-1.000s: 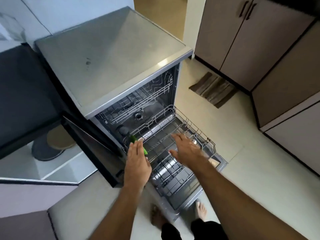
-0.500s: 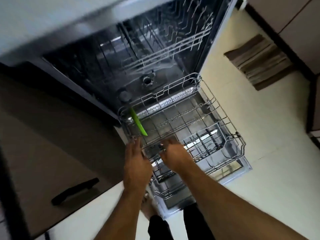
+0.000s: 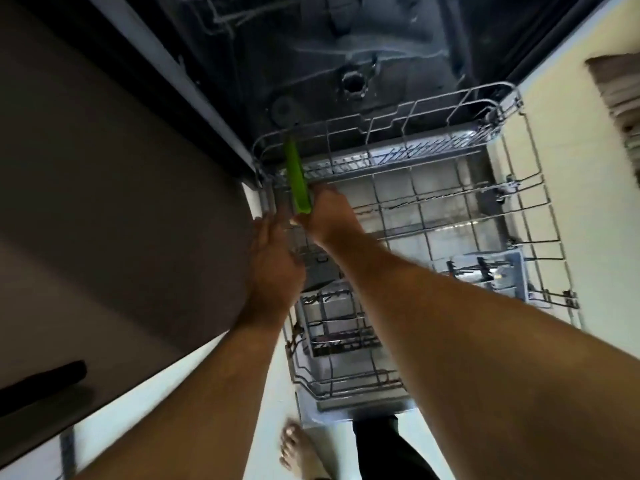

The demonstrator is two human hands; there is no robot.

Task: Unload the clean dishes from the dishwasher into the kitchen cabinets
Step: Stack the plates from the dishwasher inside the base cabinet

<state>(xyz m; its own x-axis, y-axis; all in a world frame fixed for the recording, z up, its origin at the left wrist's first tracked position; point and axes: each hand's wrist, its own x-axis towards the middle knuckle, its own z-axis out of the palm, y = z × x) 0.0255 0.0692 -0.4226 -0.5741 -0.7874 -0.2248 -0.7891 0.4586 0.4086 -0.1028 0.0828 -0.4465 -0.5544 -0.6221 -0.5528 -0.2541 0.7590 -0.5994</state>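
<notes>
1. Head view, far left: we see a brown cabinet front (image 3: pixel 114 188) filling the left side, with a dark handle (image 3: pixel 41 379) near its lower edge; its slanted lower edge meets a pale strip of floor (image 3: pixel 214 372)
2. Next to it, the open dishwasher (image 3: pixel 346 46) shows a dark tub at the top, its pale left frame edge running diagonally down to the rack's back left corner
3. The lower rack (image 3: pixel 540 209) is pulled out over the lowered door; its wire rim is clear to see along the back and right side, and most of its grid looks bare
4. A green utensil (image 3: pixel 298 181) stands tilted in the rack's back left corner, its upper end reaching over the back rim
5. Our left hand (image 3: pixel 277 268) lies just below it at the rack's left edge, fingers stretched forward and loosely spread, holding nothing that we can see
6. Our right hand (image 3: pixel 329 216) is touching the lower end of the green utensil; whether the fingers have closed round it we cannot tell, as motion blur smears them
7. Further right a grey cutlery basket (image 3: pixel 516 275) sits against the rack's right side
8. Beyond the right rim the pale floor is open, up to a striped mat (image 3: pixel 620 95) at the picture's edge
9. At the bottom, a bare foot (image 3: pixel 298 448) stands on the floor just before the door's front edge
</notes>
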